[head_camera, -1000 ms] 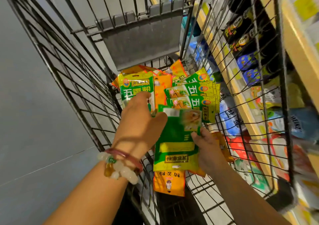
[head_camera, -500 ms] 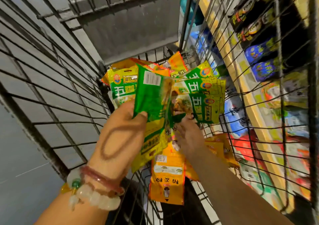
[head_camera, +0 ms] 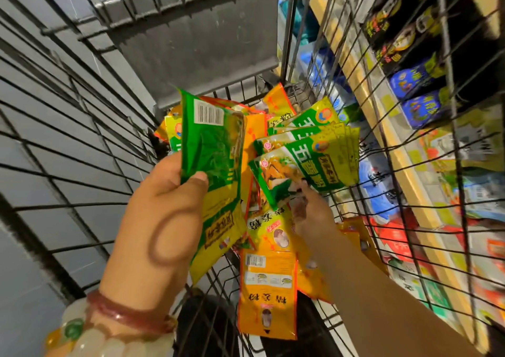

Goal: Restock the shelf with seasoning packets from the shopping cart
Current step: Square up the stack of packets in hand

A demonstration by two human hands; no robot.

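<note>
Over the cart (head_camera: 82, 143), left hand (head_camera: 161, 214) grips an upright green packet (head_camera: 216, 170); right hand (head_camera: 311, 214) pinches another's corner.

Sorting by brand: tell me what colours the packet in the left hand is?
Green above, yellow below, seen in the head view: packet, left hand.

A green-and-yellow packet (head_camera: 216, 165), barcode side up, is held upright by the left hand (head_camera: 164, 209). A fan of green packets (head_camera: 308, 159) is pinched at its lower corner by the right hand (head_camera: 311, 214). Orange packets (head_camera: 266, 288) lie flat below and between the hands, inside the wire cart (head_camera: 82, 127). The shelf (head_camera: 404, 165) is seen beyond the right hand.
</note>
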